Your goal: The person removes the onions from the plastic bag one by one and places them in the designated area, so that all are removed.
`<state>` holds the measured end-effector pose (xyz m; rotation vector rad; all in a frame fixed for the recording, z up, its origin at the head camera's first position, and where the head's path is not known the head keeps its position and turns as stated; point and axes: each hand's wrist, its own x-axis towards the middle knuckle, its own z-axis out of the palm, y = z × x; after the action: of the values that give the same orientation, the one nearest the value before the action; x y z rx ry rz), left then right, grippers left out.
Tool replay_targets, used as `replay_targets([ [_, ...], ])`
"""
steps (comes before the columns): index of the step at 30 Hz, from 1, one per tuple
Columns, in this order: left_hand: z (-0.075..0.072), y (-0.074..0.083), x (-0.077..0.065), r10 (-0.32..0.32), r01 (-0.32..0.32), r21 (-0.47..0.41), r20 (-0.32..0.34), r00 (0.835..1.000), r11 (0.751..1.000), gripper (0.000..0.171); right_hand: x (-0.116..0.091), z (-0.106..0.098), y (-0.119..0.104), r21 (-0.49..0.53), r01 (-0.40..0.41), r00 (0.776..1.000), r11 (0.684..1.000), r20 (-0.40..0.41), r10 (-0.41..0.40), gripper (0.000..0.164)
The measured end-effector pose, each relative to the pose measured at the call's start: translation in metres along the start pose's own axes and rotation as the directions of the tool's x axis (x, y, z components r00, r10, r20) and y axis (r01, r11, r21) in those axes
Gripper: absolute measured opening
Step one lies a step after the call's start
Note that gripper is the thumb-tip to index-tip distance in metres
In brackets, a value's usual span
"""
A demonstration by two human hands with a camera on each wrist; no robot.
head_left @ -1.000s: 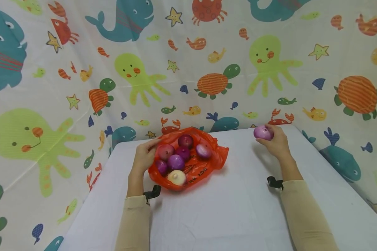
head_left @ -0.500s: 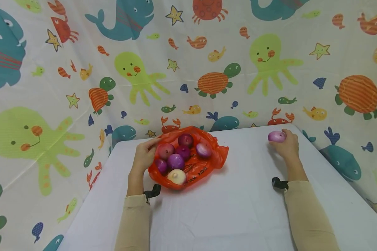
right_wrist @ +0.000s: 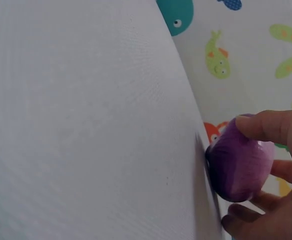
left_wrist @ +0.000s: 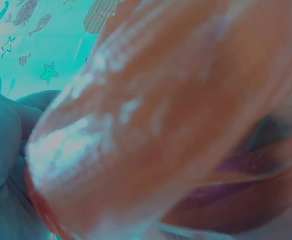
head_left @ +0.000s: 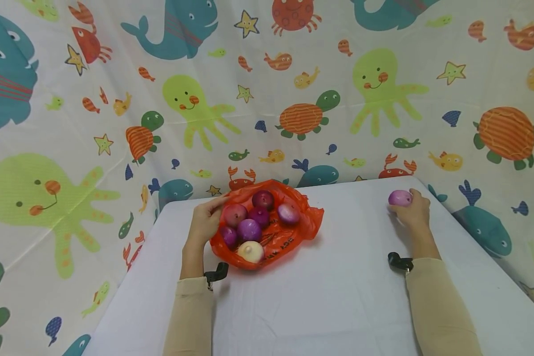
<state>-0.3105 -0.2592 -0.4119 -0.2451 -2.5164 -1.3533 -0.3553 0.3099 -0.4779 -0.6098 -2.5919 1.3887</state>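
In the head view, a red plastic bag (head_left: 300, 237) lies spread on the table with several onions in it. Most are purple, like the onion (head_left: 249, 230) in the middle; one peeled pale onion (head_left: 251, 252) sits at the near side. My left hand (head_left: 202, 221) grips the bag's left rim. Up close, the left wrist view is filled by the bag's shiny film (left_wrist: 136, 125), with the fingers at its edge. Far to the right, my right hand (head_left: 415, 210) holds a purple onion (head_left: 399, 198) between thumb and fingers, low over the table's far right part.
A white cloth covers the table (head_left: 320, 306). Behind its far edge hangs a curtain (head_left: 267, 109) printed with sea animals, which also runs down both sides. Each wrist wears a small black camera, such as the right wrist camera (head_left: 399, 261).
My right hand has carried the purple onion to the right and slightly nearer, lower toward the table. The left hand and the bag have stayed in place.
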Motion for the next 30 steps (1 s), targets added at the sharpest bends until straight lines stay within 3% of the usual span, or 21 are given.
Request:
replay_targets([
  [16,-0.002,0.001,-0.001,-0.006,0.006,0.001,0.009,1.000,1.000,0.039,0.000,-0.006,0.005,0.002,-0.009,0.999,1.000,-0.048,0.009,0.097],
  [20,-0.002,0.000,-0.001,0.006,-0.006,0.017,0.000,1.000,1.000,0.038,-0.003,-0.007,-0.006,-0.033,0.032,0.998,0.999,-0.050,-0.034,0.102],
  [23,-0.002,-0.001,-0.001,0.005,-0.005,0.015,-0.002,1.000,1.000,0.038,-0.012,-0.005,-0.026,-0.024,0.132,0.986,0.991,-0.103,-0.134,0.100],
  [25,-0.001,-0.001,0.000,0.002,-0.002,0.009,-0.001,1.000,1.000,0.039,-0.022,-0.001,-0.045,-0.002,0.238,0.959,0.971,-0.159,-0.235,0.092],
  [26,-0.001,-0.001,0.000,-0.001,0.001,0.007,-0.001,1.000,1.000,0.040,-0.027,0.002,-0.055,0.020,0.321,0.930,0.947,-0.195,-0.311,0.088],
  [28,0.000,-0.001,0.000,-0.003,0.003,0.002,-0.002,1.000,1.000,0.040,-0.037,0.011,-0.075,0.050,0.485,0.853,0.873,-0.250,-0.459,0.076],
  [30,0.001,-0.001,0.001,-0.001,0.001,0.001,-0.002,1.000,1.000,0.040,-0.049,0.023,-0.094,0.063,0.628,0.760,0.776,-0.265,-0.594,0.066],
])
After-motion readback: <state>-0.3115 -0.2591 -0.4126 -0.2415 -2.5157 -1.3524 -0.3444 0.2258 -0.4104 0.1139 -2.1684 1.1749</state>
